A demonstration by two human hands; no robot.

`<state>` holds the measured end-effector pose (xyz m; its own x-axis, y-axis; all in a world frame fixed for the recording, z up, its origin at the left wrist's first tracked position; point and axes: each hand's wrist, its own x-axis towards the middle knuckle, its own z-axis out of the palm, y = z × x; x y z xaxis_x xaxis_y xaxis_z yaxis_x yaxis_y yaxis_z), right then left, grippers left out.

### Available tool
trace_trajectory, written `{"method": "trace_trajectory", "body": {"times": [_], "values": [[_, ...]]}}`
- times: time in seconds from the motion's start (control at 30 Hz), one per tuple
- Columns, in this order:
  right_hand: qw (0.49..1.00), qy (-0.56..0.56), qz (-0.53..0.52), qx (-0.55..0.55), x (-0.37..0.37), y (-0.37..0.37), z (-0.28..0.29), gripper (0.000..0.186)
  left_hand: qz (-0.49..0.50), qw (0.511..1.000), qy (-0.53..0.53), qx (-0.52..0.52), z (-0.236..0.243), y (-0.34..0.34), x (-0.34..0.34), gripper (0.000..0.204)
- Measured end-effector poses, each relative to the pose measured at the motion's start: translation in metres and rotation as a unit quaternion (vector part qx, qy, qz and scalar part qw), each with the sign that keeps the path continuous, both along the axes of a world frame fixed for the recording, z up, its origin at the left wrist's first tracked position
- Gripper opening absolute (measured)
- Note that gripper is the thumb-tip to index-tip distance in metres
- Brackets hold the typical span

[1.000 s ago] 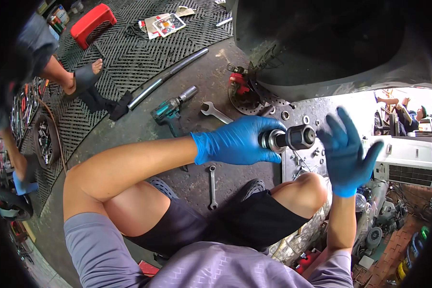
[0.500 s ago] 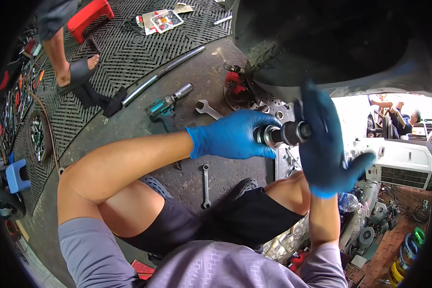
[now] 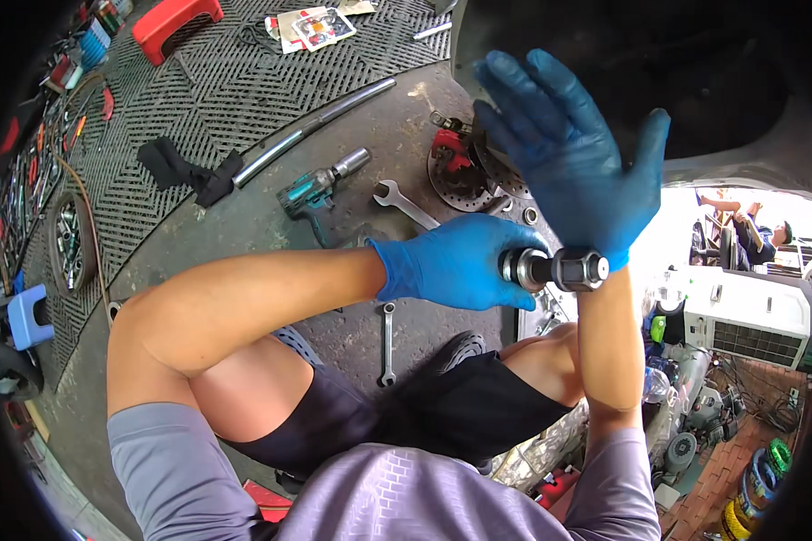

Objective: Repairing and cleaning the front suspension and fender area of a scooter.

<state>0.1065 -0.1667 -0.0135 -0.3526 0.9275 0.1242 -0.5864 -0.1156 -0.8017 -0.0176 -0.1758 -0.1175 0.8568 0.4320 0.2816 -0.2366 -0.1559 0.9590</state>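
Strong light is let in from the right, where the background [image 3: 663, 236] beside the right hand [image 3: 577, 171] is burnt out to white. The floor [image 3: 356, 347] is softly lit, the dark panel [image 3: 722, 81] is sunk in shadow, and glints are thrown back by the steel bar [image 3: 280, 151]. Toward the rim, shapes are bent, softened and finally blacked out.

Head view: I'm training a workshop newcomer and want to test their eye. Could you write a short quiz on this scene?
1. Which grip holds the metal part with the hexagonal end?
2. True or false: the right grip is open, its bare palm showing and holding nothing.
3. Where does the teal power tool lie?
A) On the red stool
B) On the grey floor
C) On the black slatted mat

Key:
1. The left grip
2. True
3. B
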Motion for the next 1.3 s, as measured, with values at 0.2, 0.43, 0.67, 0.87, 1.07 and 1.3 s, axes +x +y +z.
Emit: {"method": "trace_trajectory", "body": {"times": [0.2, 0.43, 0.67, 0.87, 1.07, 1.3], "values": [[0.981, -0.092, -0.165, 0.049, 0.0, -0.057, 0.001, 0.103, -0.014, 0.999, -0.016, 0.03, -0.004, 0.0, -0.004, 0.045], [0.956, -0.158, -0.235, 0.073, 0.038, -0.132, -0.001, 0.106, 0.007, 1.0, 0.008, 0.007, 0.001, -0.001, -0.004, 0.043], [0.995, 0.032, -0.096, 0.024, 0.037, -0.039, -0.002, 0.106, -0.001, 1.0, -0.005, -0.012, 0.0, -0.007, 0.0, 0.043], [0.984, -0.004, -0.176, -0.011, -0.011, -0.042, 0.006, 0.101, -0.015, 1.0, 0.008, 0.006, 0.001, -0.005, -0.005, 0.044], [0.842, 0.228, -0.488, -0.036, -0.056, -0.112, 0.008, 0.105, 0.018, 0.999, 0.021, 0.02, -0.004, 0.004, -0.009, 0.047], [0.954, -0.015, -0.29, 0.073, 0.036, -0.107, 0.007, 0.099, 0.02, 1.0, -0.006, 0.005, -0.005, 0.003, -0.008, 0.048]]}}
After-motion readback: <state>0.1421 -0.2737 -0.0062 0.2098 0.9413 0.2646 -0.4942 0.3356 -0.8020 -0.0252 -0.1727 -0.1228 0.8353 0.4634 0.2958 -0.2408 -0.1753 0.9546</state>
